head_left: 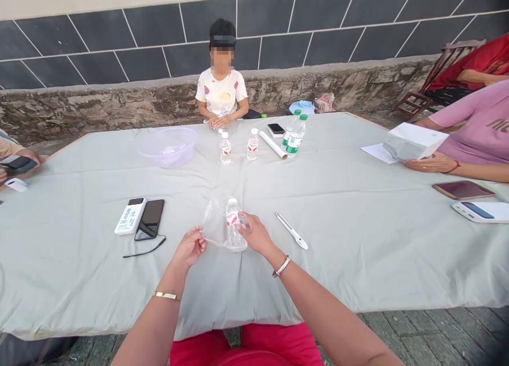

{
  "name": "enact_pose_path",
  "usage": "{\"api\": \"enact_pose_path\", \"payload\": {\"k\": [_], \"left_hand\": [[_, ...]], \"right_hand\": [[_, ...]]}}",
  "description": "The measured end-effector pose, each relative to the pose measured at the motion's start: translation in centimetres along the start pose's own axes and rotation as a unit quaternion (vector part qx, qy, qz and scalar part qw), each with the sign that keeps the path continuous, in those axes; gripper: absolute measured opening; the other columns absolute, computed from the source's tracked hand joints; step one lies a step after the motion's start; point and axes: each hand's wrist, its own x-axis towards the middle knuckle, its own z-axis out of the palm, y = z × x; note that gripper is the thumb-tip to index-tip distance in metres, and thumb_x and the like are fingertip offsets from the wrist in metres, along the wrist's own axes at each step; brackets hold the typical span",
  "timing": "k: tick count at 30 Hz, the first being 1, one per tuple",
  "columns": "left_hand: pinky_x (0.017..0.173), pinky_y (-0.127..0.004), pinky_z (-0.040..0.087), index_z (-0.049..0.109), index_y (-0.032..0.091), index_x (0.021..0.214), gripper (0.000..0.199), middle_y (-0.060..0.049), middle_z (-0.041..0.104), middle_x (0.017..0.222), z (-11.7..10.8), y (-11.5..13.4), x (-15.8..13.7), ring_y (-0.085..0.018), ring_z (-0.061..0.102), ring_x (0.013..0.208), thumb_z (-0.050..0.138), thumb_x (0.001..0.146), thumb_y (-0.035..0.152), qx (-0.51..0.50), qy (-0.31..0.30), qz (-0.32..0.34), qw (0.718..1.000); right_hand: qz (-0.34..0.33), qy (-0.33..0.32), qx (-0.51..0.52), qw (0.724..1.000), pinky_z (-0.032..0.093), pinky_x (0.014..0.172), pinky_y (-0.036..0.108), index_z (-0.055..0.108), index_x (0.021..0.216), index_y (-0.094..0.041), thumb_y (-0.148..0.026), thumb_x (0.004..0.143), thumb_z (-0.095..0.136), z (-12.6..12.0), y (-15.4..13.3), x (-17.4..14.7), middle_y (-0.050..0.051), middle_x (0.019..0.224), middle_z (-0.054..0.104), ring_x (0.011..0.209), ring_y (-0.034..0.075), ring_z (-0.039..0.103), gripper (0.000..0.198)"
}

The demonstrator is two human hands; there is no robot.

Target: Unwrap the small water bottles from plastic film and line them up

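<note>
My left hand (193, 245) is closed in a pinch on the edge of a clear plastic bag (214, 225), which spreads over the tablecloth in front of me. A small clear water bottle (233, 217) with a white cap and a red-and-white label stands at the bag's right side. The fingers of my right hand (254, 232) wrap round the bottle's right side. Its lower part shows through the thin plastic. Just right of my right hand lies a white utility knife (291, 231). Left of my left hand are a white power bank (130, 216) and a black phone (150, 219) with a strap.
A pale purple basin (169, 147), more small bottles (252, 144), a white roll (272, 144), and green-capped bottles (295, 137) stand or lie farther back. A person (221, 93) sits opposite. At right, another person's hand (429, 163) holds a white box (415, 140).
</note>
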Motion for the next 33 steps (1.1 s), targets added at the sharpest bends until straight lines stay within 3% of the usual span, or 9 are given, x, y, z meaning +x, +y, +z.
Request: {"api": "enact_pose_path", "payload": {"k": [5,8,11,14,20,25,27,30,33], "left_hand": [[0.046,-0.022,0.045,0.047,0.021,0.088,0.026,0.008,0.048,0.059,-1.1,-0.7,-0.1,-0.009,0.054,0.049,0.064,0.067,0.025,0.043,0.11,-0.002,0.993],[0.052,-0.029,0.051,0.05,0.022,0.099,0.04,0.004,0.055,0.072,0.5,-1.5,0.1,-0.013,0.06,0.057,0.07,0.069,0.04,0.081,0.141,0.021,0.986],[0.05,-0.027,0.048,0.054,0.019,0.096,0.042,0.006,0.051,0.065,2.4,-2.2,0.6,-0.011,0.054,0.05,0.074,0.066,0.041,0.114,0.148,0.053,0.981],[0.044,-0.022,0.04,0.055,0.018,0.082,0.028,0.01,0.038,0.052,2.7,-2.4,1.1,-0.007,0.042,0.04,0.063,0.073,0.043,0.096,0.15,0.071,0.981],[0.034,-0.02,0.016,0.055,0.018,0.078,0.03,0.013,0.028,0.045,-1.3,-2.2,0.9,-0.004,0.022,0.034,0.059,0.072,0.047,0.106,0.186,0.083,0.973],[0.035,-0.019,0.014,0.058,0.018,0.077,0.028,0.013,0.028,0.042,-3.0,-2.3,0.8,-0.004,0.02,0.034,0.06,0.071,0.045,0.144,0.185,0.073,0.969],[0.035,-0.019,0.014,0.057,0.018,0.077,0.028,0.013,0.027,0.042,-3.2,-2.1,0.9,-0.004,0.02,0.034,0.059,0.071,0.045,0.153,0.193,0.085,0.965],[0.037,-0.019,0.014,0.057,0.018,0.077,0.029,0.013,0.024,0.043,-3.9,-1.4,1.0,-0.004,0.019,0.036,0.059,0.07,0.046,0.163,0.209,0.107,0.958],[0.037,-0.02,0.016,0.055,0.019,0.076,0.028,0.013,0.023,0.042,-5.7,-0.2,0.7,-0.005,0.019,0.035,0.056,0.07,0.046,0.171,0.235,0.114,0.95]], "right_hand": [[-0.004,0.02,-0.03,0.999,0.039,0.101,0.036,0.047,0.135,-0.027,-0.034,0.091,0.039,0.0,0.0,-0.5,0.007,0.134,0.047,0.118,0.021,0.05,0.045],[0.015,0.018,-0.081,0.996,0.036,0.104,0.042,0.045,0.137,-0.026,-0.048,0.087,0.047,0.5,-1.4,-0.8,0.01,0.146,0.035,0.128,0.028,0.041,0.055],[0.037,0.006,-0.115,0.993,0.035,0.104,0.046,0.041,0.141,-0.023,-0.053,0.079,0.058,0.8,-2.2,-0.9,0.014,0.152,0.023,0.132,0.035,0.035,0.07],[0.041,0.001,-0.106,0.994,0.032,0.107,0.045,0.042,0.141,-0.026,-0.046,0.084,0.053,0.3,-1.5,-0.7,0.01,0.153,0.024,0.136,0.032,0.032,0.061],[0.043,0.008,-0.084,0.995,0.033,0.108,0.037,0.048,0.136,-0.028,-0.03,0.092,0.036,-2.3,1.1,-0.6,0.004,0.15,0.035,0.135,0.02,0.036,0.046],[0.021,0.064,-0.166,0.984,0.031,0.109,0.039,0.045,0.139,-0.026,-0.029,0.093,0.035,-2.4,-0.3,-0.7,0.007,0.153,0.028,0.135,0.023,0.035,0.047],[-0.013,0.032,-0.205,0.978,0.024,0.111,0.047,0.046,0.138,-0.028,-0.038,0.091,0.042,-1.6,-1.4,-0.4,0.008,0.155,0.021,0.14,0.026,0.025,0.047],[-0.007,-0.024,-0.236,0.971,0.016,0.11,0.057,0.051,0.132,-0.033,-0.042,0.084,0.056,-1.3,-1.8,0.2,0.005,0.157,0.016,0.143,0.031,0.013,0.05],[0.021,0.011,-0.196,0.98,0.025,0.11,0.049,0.051,0.133,-0.03,-0.033,0.086,0.051,-2.7,-0.5,0.6,0.006,0.156,0.02,0.139,0.029,0.025,0.047]]}}
